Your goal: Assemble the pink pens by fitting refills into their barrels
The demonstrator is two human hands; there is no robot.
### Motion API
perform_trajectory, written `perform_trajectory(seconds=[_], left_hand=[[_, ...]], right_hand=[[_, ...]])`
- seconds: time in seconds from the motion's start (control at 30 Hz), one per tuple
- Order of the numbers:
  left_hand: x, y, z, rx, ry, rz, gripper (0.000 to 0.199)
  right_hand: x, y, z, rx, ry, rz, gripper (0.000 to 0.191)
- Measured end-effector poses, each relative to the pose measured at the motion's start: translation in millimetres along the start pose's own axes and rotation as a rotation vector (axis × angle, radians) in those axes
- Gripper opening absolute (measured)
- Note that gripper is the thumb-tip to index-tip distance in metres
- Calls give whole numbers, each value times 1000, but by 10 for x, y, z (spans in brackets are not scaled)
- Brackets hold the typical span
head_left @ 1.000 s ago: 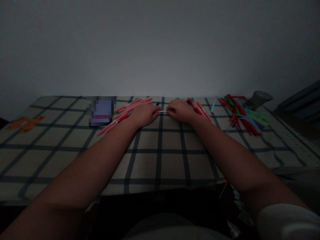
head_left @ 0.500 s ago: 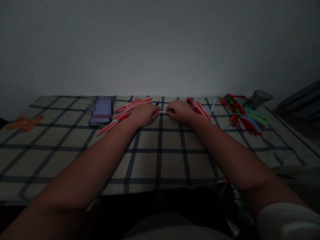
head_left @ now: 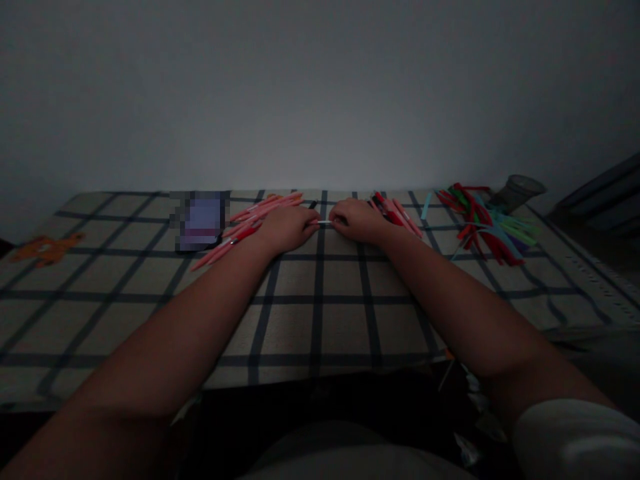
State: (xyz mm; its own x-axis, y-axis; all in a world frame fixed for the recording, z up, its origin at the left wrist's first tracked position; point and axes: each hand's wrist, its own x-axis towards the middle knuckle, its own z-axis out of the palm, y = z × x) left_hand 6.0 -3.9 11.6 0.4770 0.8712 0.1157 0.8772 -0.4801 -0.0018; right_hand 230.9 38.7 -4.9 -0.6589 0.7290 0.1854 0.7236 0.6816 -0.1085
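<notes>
Between my two hands runs a thin white stick (head_left: pixel 325 223), level and just above or on the cloth; most of its length is hidden by fingers. My left hand (head_left: pixel 290 227) pinches its left end. The other end is in the curled fingers of my right hand (head_left: pixel 356 219). Pink pens (head_left: pixel 265 209), some with red parts, lie in a loose pile beside and behind my left hand. A small black tip (head_left: pixel 313 205) shows just past those fingers. More pink and red pens (head_left: pixel 403 215) lie to the right of my right hand.
A checked cloth (head_left: pixel 345 327) covers the table. At the right are a heap of coloured strips (head_left: pixel 487 227) and a clear cup (head_left: pixel 517 192) tipped at an angle. Further left lie a blurred purple packet (head_left: pixel 203 220) and an orange figure (head_left: pixel 47 250). A wall stands behind.
The view has shifted very slightly. Both hands keep their grip on the white stick, with a bright stretch of it showing between them as before.
</notes>
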Motion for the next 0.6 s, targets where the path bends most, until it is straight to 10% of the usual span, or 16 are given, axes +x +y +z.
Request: perform_trajectory(seconds=[0.6], left_hand=[[-10,32,-35,4,-17,-5,36]], right_hand=[[28,64,61,23,-7,-26,27]])
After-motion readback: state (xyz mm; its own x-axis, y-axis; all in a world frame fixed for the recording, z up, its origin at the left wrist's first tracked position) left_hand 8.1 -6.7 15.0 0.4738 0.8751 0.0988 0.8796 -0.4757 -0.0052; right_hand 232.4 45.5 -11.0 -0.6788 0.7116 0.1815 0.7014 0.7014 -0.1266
